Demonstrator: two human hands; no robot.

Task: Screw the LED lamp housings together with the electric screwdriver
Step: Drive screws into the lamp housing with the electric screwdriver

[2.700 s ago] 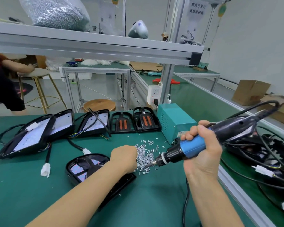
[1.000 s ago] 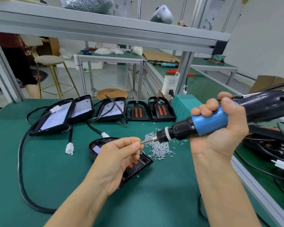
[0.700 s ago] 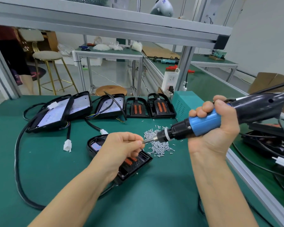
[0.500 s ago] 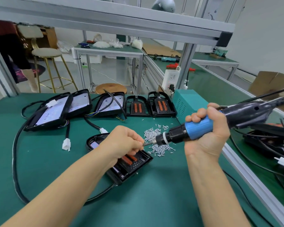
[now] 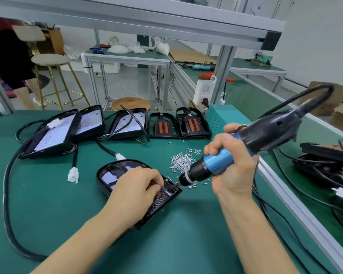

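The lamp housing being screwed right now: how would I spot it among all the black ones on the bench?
Start at the green bench and find the loose pile of small silver screws near its middle. Just nearer than that pile lies one lamp housing, alone. Unlike the housings lined up along the far edge, it has the left hand resting on it and the electric screwdriver tip at its corner.

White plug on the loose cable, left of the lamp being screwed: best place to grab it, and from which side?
Pinch the white plug across its blocky body, coming from above. It lies flat on the green mat with bare mat all around it. Its black cable leaves from the far end, so approach from the near side, probably with the left hand, which is closer.
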